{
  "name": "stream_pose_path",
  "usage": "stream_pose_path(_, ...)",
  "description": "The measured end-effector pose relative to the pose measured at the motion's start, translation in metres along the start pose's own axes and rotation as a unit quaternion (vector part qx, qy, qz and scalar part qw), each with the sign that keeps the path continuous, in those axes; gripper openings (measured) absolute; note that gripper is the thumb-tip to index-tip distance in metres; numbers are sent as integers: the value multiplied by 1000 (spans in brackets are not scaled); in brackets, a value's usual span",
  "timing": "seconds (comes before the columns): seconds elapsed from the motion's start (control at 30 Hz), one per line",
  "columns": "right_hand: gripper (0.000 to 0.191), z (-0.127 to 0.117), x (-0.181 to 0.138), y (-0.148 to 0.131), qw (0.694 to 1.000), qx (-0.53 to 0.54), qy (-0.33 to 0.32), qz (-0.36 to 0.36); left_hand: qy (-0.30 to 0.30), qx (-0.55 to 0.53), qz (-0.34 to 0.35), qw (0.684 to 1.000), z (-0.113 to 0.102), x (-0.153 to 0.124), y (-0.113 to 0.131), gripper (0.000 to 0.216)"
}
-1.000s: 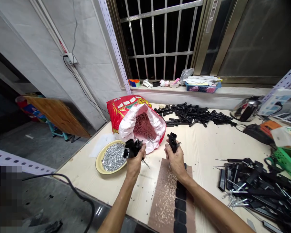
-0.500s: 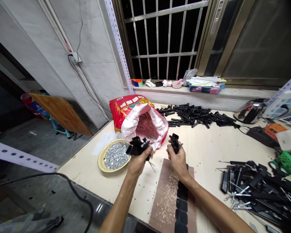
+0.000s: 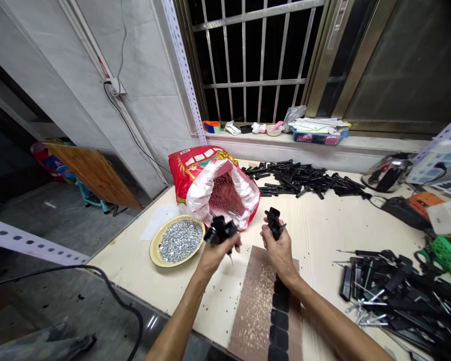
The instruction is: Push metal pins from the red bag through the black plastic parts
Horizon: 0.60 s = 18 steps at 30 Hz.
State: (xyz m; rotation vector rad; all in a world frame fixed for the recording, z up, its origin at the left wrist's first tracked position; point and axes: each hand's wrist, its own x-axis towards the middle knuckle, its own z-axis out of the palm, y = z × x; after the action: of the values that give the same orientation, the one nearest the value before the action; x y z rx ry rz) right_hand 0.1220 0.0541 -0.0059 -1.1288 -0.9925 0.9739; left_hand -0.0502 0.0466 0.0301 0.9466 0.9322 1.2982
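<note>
My left hand [image 3: 218,250] is closed around several black plastic parts [image 3: 220,229], with a thin metal pin poking out below. It is just in front of the red bag's mouth, beside the yellow bowl. In my right hand [image 3: 278,250] is another black plastic part [image 3: 273,220], gripped upright between thumb and fingers. The red bag [image 3: 188,173] lies on its side, its white lining folded back over many thin copper-coloured pins [image 3: 225,193]. Small silvery metal pieces [image 3: 181,240] fill the yellow bowl [image 3: 156,258]. Below my right hand a brown mat [image 3: 244,321] carries a row of black rounded pads [image 3: 279,321].
Black parts [image 3: 304,178] are heaped at the table's back. A second pile, of black parts with metal rods [image 3: 398,296], lies at the right, near a green basket [image 3: 449,258]. A kettle [image 3: 387,173] stands back right. Small items line the windowsill [image 3: 248,140].
My left hand has shifted slightly right and down, turning the black parts. My right hand stays almost in place, still gripping its part.
</note>
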Motion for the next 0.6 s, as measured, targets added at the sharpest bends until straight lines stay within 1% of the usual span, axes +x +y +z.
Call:
stream_pose_path(0.03, 39, -1, 1, -1, 1000, -2, 1, -2, -11, 27, -6, 1000, -1, -2, -1, 35)
stream_pose_path(0.07, 40, -2, 1, -1, 1000, -3, 2, -3, -18, 28, -4, 999, -1, -3, -2, 37)
stream_pose_path(0.2, 42, -3, 0, -3, 1000, -8, 3, -7, -20, -65, 23, 997, 1, -3, 2, 42)
stream_pose_path(0.27, 41, -3, -2, -4, 1000, -18, -6, -11, -15, -79, 32, 996, 5, -3, 7, 38)
stream_pose_path(0.33, 40, -3, -4, -6, 999, -31, -19, -20, 0, -83, 57, 995, 9, -4, 10, 30)
stream_pose_path(0.4, 39, -3, -6, -9, 998, -39, -33, -33, 23, -60, 73, 995, 12, -6, 11, 27)
stream_pose_path(0.5, 34, -3, -7, -13, 997, -39, -42, -60, 58, 36, 70, 995, 13, -6, 8, 27)
stream_pose_path(0.6, 34, -5, -7, -15, 997, -41, -30, -65, 120, 84, 104, 984, 11, -2, 7, 25)
